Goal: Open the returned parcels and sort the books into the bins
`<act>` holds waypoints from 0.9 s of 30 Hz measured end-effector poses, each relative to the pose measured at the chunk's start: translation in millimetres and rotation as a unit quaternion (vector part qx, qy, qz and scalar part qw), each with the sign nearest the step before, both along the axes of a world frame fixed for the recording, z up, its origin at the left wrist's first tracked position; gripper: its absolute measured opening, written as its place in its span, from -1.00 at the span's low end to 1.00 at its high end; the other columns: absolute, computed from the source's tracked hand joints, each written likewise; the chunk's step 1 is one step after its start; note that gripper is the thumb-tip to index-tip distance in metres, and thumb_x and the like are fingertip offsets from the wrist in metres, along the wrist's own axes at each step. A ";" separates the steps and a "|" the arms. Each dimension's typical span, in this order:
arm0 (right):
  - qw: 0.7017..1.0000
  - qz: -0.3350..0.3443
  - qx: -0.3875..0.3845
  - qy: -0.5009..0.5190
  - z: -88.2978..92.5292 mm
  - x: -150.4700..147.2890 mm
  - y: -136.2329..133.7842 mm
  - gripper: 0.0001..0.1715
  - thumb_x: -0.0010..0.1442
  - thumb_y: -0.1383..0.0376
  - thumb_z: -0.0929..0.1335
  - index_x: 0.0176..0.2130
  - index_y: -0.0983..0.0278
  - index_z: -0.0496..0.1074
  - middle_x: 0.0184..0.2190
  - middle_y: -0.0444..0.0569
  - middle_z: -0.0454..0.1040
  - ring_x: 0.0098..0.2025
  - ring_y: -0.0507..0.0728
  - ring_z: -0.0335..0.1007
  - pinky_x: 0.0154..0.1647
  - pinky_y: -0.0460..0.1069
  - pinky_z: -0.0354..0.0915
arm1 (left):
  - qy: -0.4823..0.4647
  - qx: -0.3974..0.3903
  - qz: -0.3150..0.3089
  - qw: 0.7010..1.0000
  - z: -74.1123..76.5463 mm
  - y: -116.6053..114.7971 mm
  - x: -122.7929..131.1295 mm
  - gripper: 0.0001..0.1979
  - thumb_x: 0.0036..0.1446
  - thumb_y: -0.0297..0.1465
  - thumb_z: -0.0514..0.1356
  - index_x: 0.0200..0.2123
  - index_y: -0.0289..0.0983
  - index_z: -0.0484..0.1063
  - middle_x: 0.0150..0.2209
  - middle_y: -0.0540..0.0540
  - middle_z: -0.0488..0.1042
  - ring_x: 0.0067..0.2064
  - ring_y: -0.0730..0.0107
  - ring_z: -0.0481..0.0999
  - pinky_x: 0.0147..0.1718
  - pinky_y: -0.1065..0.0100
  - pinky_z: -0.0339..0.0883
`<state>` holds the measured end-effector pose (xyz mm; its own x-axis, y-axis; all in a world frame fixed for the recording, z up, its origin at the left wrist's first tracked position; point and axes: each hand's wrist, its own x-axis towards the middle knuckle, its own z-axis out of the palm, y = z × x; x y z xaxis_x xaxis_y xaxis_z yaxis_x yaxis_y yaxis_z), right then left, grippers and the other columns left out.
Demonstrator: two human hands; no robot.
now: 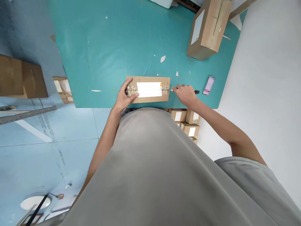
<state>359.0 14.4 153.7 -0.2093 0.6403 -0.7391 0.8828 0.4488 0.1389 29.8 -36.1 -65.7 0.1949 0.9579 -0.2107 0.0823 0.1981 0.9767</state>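
Left hand (pixel 124 98) holding labelled carton (pixel 152 99) by its left end; right hand (pixel 185 94) gripping apparent cutter (pixel 197 92) by carton's right end; overpressing possibly risking slip leftward across carton.

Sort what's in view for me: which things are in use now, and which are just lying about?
In use:
- small box, left fingers on it
- probable cutter, in the right fingers
- table, under the box

Lying about:
- large box
- pink item, blurred
- paper scrap
- floor box
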 end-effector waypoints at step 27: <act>0.640 -0.590 0.013 0.493 -95.5 -31.6 -44.6 -0.49 0.25 -0.01 0.59 -0.01 0.32 0.75 -0.43 -0.09 0.64 -0.34 0.15 0.61 -0.16 0.03 0.51 | 0.095 -0.116 0.065 0.987 7.0 4.5 -88.5 0.15 0.05 0.11 0.50 0.60 -0.20 0.25 0.39 -0.47 0.53 0.36 -0.23 0.60 0.39 -0.35 0.42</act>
<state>327.3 -30.2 58.3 0.0738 0.7916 -0.6065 0.2692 -0.6014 -0.7522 -58.7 -31.6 -58.6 0.0090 0.8939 -0.4482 0.2179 0.4357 0.8733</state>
